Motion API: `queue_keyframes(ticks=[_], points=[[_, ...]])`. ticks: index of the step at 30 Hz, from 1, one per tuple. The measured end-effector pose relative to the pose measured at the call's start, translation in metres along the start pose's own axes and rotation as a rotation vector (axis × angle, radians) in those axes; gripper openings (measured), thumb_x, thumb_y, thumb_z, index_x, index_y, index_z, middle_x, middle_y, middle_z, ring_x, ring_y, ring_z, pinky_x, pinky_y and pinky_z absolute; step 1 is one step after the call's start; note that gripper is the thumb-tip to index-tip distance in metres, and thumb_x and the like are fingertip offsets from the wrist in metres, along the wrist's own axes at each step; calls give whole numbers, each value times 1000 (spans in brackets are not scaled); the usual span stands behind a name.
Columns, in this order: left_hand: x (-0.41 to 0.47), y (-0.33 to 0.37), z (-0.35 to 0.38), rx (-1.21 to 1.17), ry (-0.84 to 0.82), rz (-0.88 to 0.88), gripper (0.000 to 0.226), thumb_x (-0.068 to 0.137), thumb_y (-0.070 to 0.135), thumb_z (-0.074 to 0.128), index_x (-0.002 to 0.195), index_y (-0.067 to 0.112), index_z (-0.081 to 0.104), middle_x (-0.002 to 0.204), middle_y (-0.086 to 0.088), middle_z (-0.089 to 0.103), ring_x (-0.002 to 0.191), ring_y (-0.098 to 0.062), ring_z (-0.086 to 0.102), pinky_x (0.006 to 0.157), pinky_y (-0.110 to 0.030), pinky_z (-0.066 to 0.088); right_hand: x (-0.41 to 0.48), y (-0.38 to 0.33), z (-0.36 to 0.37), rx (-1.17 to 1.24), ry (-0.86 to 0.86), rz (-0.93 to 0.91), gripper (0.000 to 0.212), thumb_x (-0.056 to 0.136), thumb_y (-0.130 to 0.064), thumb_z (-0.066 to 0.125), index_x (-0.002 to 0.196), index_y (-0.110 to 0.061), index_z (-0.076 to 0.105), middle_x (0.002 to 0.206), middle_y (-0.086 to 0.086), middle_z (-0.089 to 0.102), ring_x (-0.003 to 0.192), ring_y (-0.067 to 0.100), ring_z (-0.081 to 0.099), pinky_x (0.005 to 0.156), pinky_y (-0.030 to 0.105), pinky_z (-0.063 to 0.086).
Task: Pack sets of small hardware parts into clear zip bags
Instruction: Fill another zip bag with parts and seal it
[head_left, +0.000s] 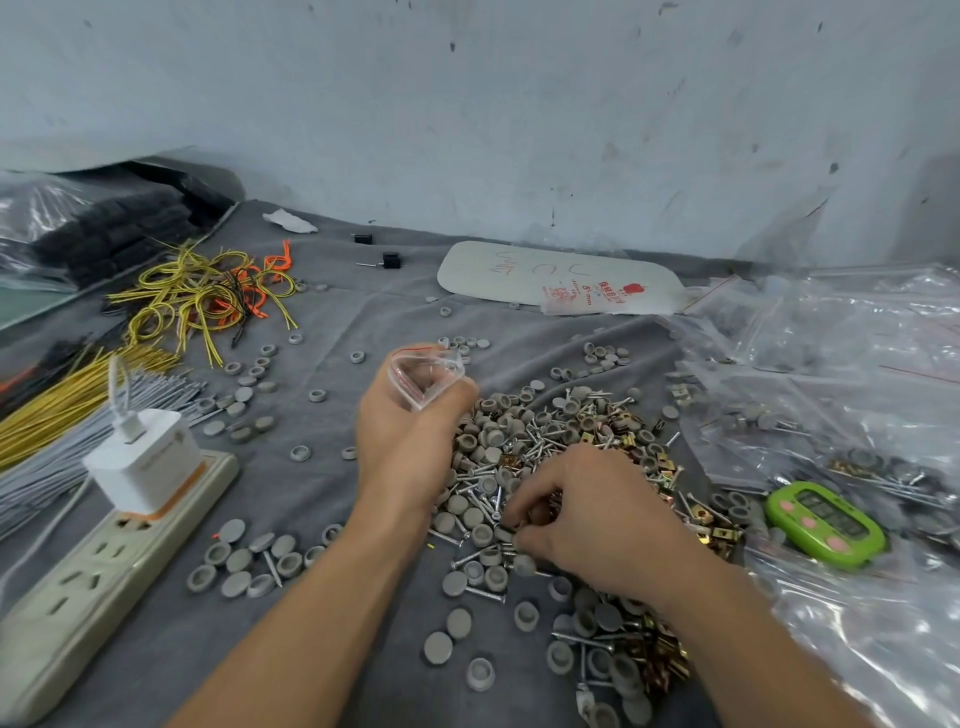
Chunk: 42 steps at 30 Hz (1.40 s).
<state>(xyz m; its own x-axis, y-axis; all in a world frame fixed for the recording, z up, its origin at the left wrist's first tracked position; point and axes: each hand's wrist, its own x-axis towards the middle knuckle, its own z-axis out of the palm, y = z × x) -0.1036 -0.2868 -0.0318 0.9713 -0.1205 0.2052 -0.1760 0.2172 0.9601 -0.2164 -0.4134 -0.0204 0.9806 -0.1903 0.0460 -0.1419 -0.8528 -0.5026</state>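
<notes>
The cloth (395, 306) is plain mid-grey and the wall (519, 104) is pale blue-grey, flecked with dark marks. The caps (236, 561) are flat grey, the screws (488, 592) silver and the clips (719, 532) brassy gold. The zip bag (428, 376) is clear with a thin red line at its mouth. One tangle mixes yellow wires (197, 291) and orange wires (275, 262). The charger (145, 462) is white with an orange edge, the power strip (104, 587) cream. The timer (826, 525) is bright green with pink buttons, and the packet (561, 280) is white with red print.

I log a beige plastic power strip (78, 597) at left on the grey cloth (311, 499), with a white cube charger (143, 462) plugged into it. Tangled yellow and orange wires (208, 296) lie behind. A green oval timer (826, 525) sits at right.
</notes>
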Motion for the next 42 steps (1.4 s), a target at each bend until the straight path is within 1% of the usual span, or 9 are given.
queue_keyframes(ticks=[9,13,17,21,29,32,34,38,42], points=[[-3,-4,-1,202,-72,152,27,68,31,75,93,39,68,85,14,71,79,-7,68,70,-26,52,-1,3,0,46,132,12,13,82,-27,81,85,-40,81,74,-28,70,78,-14,63,65,1,44],[-13,-4,-2,506,-237,287,41,75,29,81,105,49,60,95,22,70,83,3,67,64,-9,48,-1,11,-14,310,396,12,17,82,-19,81,79,-36,81,72,-24,72,70,-3,67,65,10,49],[-25,-10,5,764,-416,405,51,75,44,76,121,47,56,107,26,60,99,6,55,82,-11,44,-1,10,-19,626,433,-13,25,82,-6,79,80,-30,81,74,-7,76,69,12,71,67,24,59],[-27,-12,7,732,-432,439,46,76,38,77,118,43,59,107,22,65,100,2,58,84,-25,51,0,8,-12,541,361,-34,22,82,-8,79,82,-30,81,78,-12,76,73,6,70,69,21,55],[-26,-12,7,635,-397,408,48,69,25,77,111,44,62,99,21,70,94,1,64,74,-17,50,1,2,-8,482,265,-124,36,86,0,70,98,-31,83,101,-21,77,96,6,72,91,30,57],[-22,-9,4,474,-367,293,44,75,26,85,105,48,63,95,21,72,78,3,70,61,-12,52,0,7,-14,594,433,-43,48,89,4,64,83,-40,81,80,-12,77,69,32,69,63,48,57],[-17,-6,4,360,-279,194,43,75,20,86,102,48,66,92,16,73,72,0,70,57,-18,55,-2,11,-17,548,438,-11,47,89,4,63,74,-38,79,66,-10,73,53,21,59,51,31,50],[-3,0,2,7,-50,-25,32,65,24,78,96,27,74,89,1,78,82,-17,72,73,-33,55,-8,-2,-8,336,37,-45,33,88,-7,68,78,-36,80,64,-18,71,45,3,52,45,18,41],[-1,0,1,-29,-20,-41,32,66,25,77,97,21,74,93,-6,78,89,-23,73,82,-38,55,-6,-10,4,71,-18,-34,15,82,-24,80,87,-38,81,79,-23,74,73,-10,65,60,0,44]])
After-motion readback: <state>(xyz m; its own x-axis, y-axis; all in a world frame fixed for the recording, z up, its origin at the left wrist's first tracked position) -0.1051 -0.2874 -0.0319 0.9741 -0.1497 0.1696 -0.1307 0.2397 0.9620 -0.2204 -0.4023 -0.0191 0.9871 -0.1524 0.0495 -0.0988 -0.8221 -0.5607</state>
